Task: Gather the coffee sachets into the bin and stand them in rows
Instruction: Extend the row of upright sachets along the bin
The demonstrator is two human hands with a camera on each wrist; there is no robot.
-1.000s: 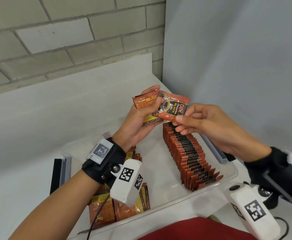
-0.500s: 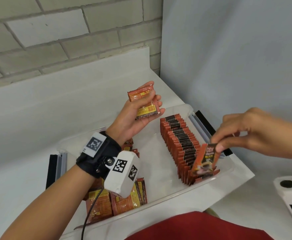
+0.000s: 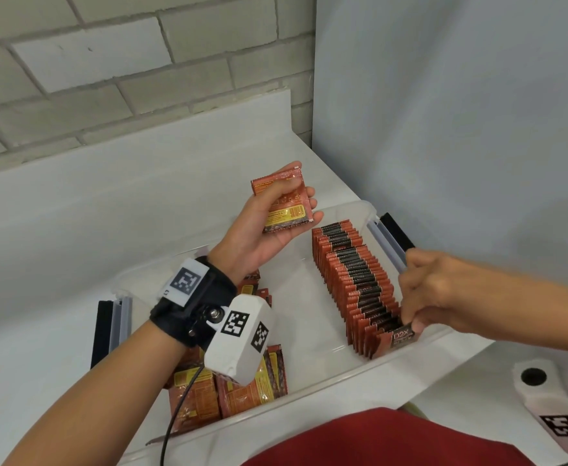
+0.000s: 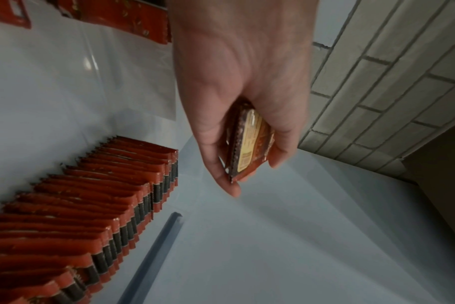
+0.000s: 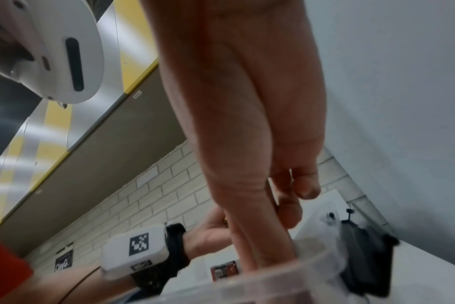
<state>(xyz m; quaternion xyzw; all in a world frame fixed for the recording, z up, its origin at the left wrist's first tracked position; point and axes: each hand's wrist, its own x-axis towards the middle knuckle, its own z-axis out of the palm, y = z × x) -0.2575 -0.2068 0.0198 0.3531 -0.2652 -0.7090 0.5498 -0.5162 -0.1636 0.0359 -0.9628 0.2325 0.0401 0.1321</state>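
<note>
Left hand [image 3: 262, 227] at 12 o'clock above clear bin [image 3: 312, 410], fingers curled round small sachet stack [image 3: 284, 203]. Right hand [image 3: 433, 294], 3 o'clock, pinches front sachet [image 3: 400, 338] of standing row [image 3: 353, 280]; loose sachets [image 3: 242, 395] at 7 o'clock

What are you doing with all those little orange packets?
A person is lining up coffee sachets in a clear bin. The right hand is tucking one sachet upright onto the near end of the standing row. The left hand holds a small stack of sachets above the bin. More loose sachets lie flat at the bin's left.
</note>
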